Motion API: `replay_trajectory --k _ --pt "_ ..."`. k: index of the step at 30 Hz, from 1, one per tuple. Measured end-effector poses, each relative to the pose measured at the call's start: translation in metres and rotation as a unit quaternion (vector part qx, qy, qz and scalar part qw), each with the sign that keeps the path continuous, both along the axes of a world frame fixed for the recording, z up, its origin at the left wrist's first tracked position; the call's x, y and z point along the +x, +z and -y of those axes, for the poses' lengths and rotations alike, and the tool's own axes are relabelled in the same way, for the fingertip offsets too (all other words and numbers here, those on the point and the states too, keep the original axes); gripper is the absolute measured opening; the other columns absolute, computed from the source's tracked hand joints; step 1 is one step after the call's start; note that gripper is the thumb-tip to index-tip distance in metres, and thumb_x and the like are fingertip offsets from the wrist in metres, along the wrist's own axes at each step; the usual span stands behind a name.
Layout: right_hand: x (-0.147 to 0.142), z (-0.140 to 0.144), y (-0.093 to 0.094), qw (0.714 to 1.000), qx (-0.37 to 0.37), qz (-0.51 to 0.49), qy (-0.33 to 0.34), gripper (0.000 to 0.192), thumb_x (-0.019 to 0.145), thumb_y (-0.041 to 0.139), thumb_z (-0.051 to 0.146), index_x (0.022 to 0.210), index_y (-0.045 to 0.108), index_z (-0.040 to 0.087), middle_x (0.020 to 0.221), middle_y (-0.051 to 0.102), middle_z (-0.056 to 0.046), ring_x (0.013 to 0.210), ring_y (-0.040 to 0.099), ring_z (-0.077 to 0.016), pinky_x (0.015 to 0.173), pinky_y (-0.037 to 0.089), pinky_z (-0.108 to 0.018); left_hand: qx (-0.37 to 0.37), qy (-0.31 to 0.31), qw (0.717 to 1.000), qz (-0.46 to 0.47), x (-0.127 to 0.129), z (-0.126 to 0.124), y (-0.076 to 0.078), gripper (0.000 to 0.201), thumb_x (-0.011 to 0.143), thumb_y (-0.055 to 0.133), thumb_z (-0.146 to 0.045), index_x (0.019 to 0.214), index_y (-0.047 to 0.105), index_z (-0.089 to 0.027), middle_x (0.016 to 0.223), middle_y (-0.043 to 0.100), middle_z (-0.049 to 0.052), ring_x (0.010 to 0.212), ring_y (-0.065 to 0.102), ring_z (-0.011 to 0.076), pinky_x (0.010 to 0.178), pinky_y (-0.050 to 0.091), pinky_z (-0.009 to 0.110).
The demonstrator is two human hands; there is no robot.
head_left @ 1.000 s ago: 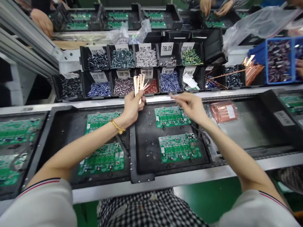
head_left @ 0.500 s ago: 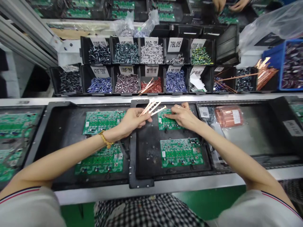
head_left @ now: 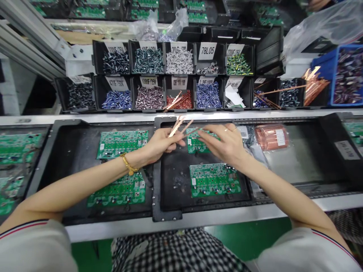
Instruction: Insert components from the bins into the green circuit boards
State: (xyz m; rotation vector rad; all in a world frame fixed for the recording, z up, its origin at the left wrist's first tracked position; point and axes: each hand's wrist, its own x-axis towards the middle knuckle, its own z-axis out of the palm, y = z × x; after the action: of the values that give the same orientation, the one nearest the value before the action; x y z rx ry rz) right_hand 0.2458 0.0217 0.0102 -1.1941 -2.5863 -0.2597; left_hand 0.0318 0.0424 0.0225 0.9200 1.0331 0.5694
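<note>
My left hand (head_left: 164,142) is closed around several thin, flat copper strips (head_left: 176,127), which fan out up and right past the thumb. From the right, my right hand (head_left: 227,145) reaches in, its fingertips pinched at the far end of one strip that slants toward it. Beneath my right fingers lies a green circuit board (head_left: 194,144), partly covered by the hand. A second green circuit board (head_left: 214,181) rests nearer me in the same black tray (head_left: 172,181). Both boards carry small components.
Behind the tray stand two rows of labelled black bins (head_left: 149,92) with small components. Another black tray (head_left: 70,151) with boards sits left. Right are a bagged copper bundle (head_left: 270,138), loose copper strips (head_left: 314,88) and a blue crate (head_left: 346,75).
My right hand has lifted off the upper circuit board and turned, bringing its fingertips to the end of a copper strip. My left hand stays nearly in place, still holding the strips.
</note>
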Motion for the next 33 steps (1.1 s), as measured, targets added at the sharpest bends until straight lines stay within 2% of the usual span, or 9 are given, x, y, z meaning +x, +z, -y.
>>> replay_trajectory --k 4,7,9,12,17,23,26,29,33 --pt "-0.006 0.007 0.013 0.999 -0.030 0.027 0.032 0.037 0.097 0.030 0.020 0.104 0.065 0.026 0.095 0.068 -0.003 0.081 0.050 -0.0155 0.065 0.024 -0.034 -0.041 -0.052 0.997 0.034 0.007 0.004 0.003 0.015 0.084 0.061 -0.024 0.078 0.056 -0.012 0.068 0.064 0.008 0.036 0.032 0.0015 0.036 0.016 0.017" --pt "0.009 0.005 0.007 0.999 -0.044 0.024 -0.004 0.038 0.094 0.030 0.016 0.100 0.067 0.024 0.082 0.065 -0.005 0.077 0.047 -0.0167 0.066 0.024 -0.035 0.002 0.019 1.000 0.007 0.004 0.000 0.000 0.014 0.087 0.058 -0.026 0.083 0.053 -0.013 0.079 0.067 0.011 0.039 0.042 0.0037 0.037 0.021 0.018" --pt "0.024 0.001 -0.003 0.998 -0.062 0.022 -0.006 0.040 0.090 0.032 0.011 0.100 0.069 0.023 0.074 0.060 -0.005 0.073 0.046 -0.0168 0.066 0.025 -0.034 0.029 0.068 0.997 -0.007 0.000 -0.004 -0.002 0.011 0.088 0.057 -0.023 0.083 0.051 -0.014 0.077 0.067 0.009 0.037 0.037 0.0021 0.037 0.018 0.018" --pt "0.042 -0.004 -0.020 0.991 -0.119 0.042 0.040 0.047 0.084 0.034 0.004 0.108 0.068 0.024 0.069 0.054 -0.003 0.069 0.044 -0.0163 0.065 0.027 -0.032 0.007 0.062 0.998 -0.003 -0.002 -0.005 -0.003 0.010 0.089 0.053 -0.017 0.082 0.056 -0.013 0.066 0.061 0.005 0.037 0.027 0.0003 0.038 0.013 0.017" --pt "0.048 -0.004 -0.034 0.987 -0.144 0.056 0.047 0.051 0.079 0.036 0.002 0.115 0.066 0.025 0.071 0.053 -0.004 0.072 0.045 -0.0174 0.066 0.027 -0.031 -0.013 0.058 0.998 0.002 0.002 0.000 -0.003 0.019 0.089 0.047 -0.007 0.087 0.065 -0.011 0.076 0.061 0.007 0.041 0.032 0.0007 0.039 0.018 0.016" --pt "0.047 -0.002 -0.036 0.987 -0.144 0.059 0.051 0.050 0.081 0.036 0.004 0.115 0.066 0.025 0.073 0.053 -0.004 0.073 0.045 -0.0174 0.067 0.027 -0.032 0.040 0.015 0.999 -0.021 0.001 0.003 -0.006 0.014 0.086 0.057 -0.018 0.082 0.067 -0.009 0.078 0.067 0.013 0.044 0.049 0.0066 0.037 0.029 0.018" --pt "0.047 -0.002 -0.036 0.987 -0.131 0.083 0.051 0.048 0.082 0.038 0.004 0.115 0.066 0.025 0.072 0.054 -0.004 0.073 0.045 -0.0174 0.066 0.026 -0.032 0.053 0.009 0.998 -0.023 0.001 0.003 -0.006 0.013 0.083 0.061 -0.019 0.080 0.068 -0.009 0.073 0.066 0.012 0.045 0.052 0.0078 0.036 0.032 0.018" --pt "0.046 0.001 -0.032 0.986 -0.118 0.105 0.048 0.042 0.085 0.041 0.007 0.114 0.066 0.025 0.076 0.056 -0.005 0.076 0.047 -0.0182 0.067 0.025 -0.033 0.065 0.015 0.997 -0.035 0.000 0.004 -0.005 0.011 0.081 0.064 -0.016 0.074 0.069 -0.009 0.061 0.062 0.007 0.043 0.051 0.0075 0.036 0.033 0.016" --pt "0.035 0.014 -0.016 0.995 -0.080 0.061 0.013 0.032 0.087 0.047 0.017 0.111 0.066 0.024 0.099 0.062 -0.009 0.090 0.051 -0.0211 0.069 0.027 -0.034 0.075 -0.006 0.996 -0.047 0.003 0.007 -0.004 0.016 0.080 0.065 -0.019 0.068 0.069 -0.009 0.053 0.059 0.006 0.040 0.048 0.0072 0.035 0.032 0.016"
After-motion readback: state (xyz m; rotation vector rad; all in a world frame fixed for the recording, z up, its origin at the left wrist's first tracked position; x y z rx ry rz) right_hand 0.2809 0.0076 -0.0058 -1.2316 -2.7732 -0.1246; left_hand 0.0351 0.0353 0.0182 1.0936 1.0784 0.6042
